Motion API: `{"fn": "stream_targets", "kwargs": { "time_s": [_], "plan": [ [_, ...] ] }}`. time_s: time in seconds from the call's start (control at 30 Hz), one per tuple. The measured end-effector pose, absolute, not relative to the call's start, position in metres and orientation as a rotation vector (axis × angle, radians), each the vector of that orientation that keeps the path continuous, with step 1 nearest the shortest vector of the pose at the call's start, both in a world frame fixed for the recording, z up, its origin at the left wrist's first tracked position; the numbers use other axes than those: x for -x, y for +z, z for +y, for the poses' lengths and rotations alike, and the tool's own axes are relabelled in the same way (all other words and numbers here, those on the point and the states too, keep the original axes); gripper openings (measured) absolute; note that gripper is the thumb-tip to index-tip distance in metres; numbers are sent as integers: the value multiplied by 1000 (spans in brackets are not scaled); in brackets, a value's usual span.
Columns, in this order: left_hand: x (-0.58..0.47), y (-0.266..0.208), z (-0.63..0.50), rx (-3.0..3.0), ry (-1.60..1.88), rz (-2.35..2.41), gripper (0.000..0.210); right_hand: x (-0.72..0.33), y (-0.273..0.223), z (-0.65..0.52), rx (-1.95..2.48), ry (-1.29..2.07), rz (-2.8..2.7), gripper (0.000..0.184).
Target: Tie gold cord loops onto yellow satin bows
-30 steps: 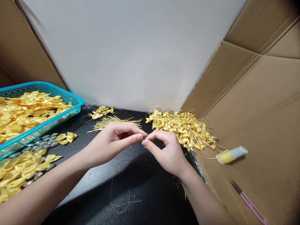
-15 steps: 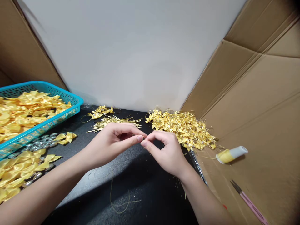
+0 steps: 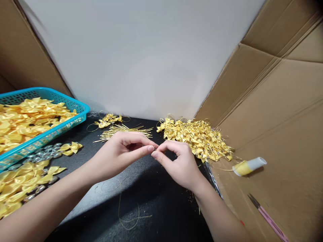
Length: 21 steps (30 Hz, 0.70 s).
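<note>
Over the middle of the black table [image 3: 151,198], my left hand [image 3: 126,151] and my right hand [image 3: 176,161] meet at the fingertips. Both pinch thumb against forefinger, closed on something tiny that I cannot make out. A thin gold thread [image 3: 129,222] lies in loose curls on the table below them. Behind my left hand is a bundle of gold twist ties [image 3: 121,129]. A heap of yellow ribbon bows [image 3: 196,134] with gold loops spreads behind and beside my right hand.
A blue basket [image 3: 85,109] of yellow bows stands at the left. Silvery beads [image 3: 41,153] and loose yellow bows [image 3: 25,179] lie before it. On cardboard at the right are a spool of gold thread [image 3: 243,168] and a pink-handled pointed tool [image 3: 271,220]. Cardboard walls [image 3: 285,101] rise at both sides.
</note>
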<state>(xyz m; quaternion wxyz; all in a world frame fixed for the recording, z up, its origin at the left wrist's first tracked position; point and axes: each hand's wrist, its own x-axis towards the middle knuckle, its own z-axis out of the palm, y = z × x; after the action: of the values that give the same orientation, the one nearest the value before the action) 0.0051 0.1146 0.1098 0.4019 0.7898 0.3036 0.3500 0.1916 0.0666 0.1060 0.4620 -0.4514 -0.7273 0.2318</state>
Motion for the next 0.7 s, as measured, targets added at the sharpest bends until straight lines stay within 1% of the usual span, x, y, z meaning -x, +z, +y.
{"fn": "stream_targets", "kwargs": {
  "time_s": [0.7],
  "plan": [
    [-5, 111, 115, -2068, 912, 763, 19, -191, 104, 66, 1112, 579, -1789, 19]
  ]
}}
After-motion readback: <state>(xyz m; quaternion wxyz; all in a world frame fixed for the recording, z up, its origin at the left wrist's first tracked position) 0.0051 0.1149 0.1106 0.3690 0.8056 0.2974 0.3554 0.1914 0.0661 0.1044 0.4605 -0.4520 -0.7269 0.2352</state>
